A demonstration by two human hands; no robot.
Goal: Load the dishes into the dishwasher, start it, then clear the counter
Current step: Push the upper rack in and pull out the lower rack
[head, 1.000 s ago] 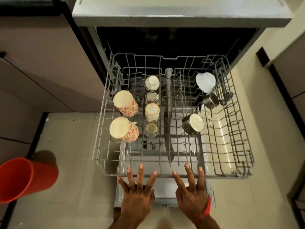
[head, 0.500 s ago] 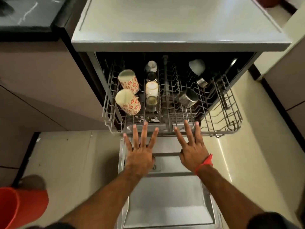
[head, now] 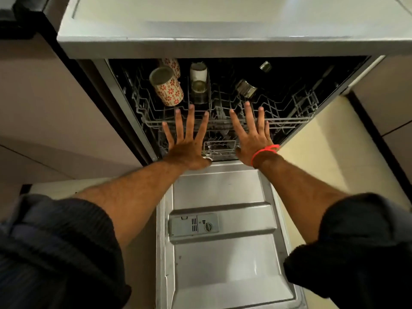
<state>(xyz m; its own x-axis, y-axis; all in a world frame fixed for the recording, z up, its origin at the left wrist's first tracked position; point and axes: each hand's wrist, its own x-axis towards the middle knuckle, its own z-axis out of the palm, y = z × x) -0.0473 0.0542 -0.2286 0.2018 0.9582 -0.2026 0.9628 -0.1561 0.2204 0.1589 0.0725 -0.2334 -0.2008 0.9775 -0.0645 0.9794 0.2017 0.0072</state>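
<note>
Both hands are stretched out flat in front of the person, palms away, every finger straight and spread wide. The left hand (head: 189, 148) has its fingers (head: 190, 121) fanned against the front rail of the upper rack (head: 289, 120), the tips reaching just past the wire edge; nothing is gripped. The right hand (head: 252, 141), with a red band (head: 265, 151) at the wrist, lies the same way, its fingers (head: 248, 117) splayed over the same rail a little to the side of the other hand. Neither thumb curls round anything that I can make out.

The rack sits almost wholly inside the dishwasher (head: 223, 46), only its front edge showing at the mouth of the tub. Just beyond the left fingertips a mug with red flowers (head: 168, 88) lies tilted with its base towards us, and a second patterned mug (head: 172, 64) is half hidden behind it. Between the two hands, further in, stand a white cup (head: 198, 72) and a clear glass (head: 199, 90). Beyond the right fingertips is a steel cup (head: 246, 88), with another small steel piece (head: 265, 66) deeper in the dark.

The door (head: 223, 264) hangs open and flat below the arms, its detergent compartment (head: 194, 225) facing up. The marks beside its dial are too small to read.
</note>
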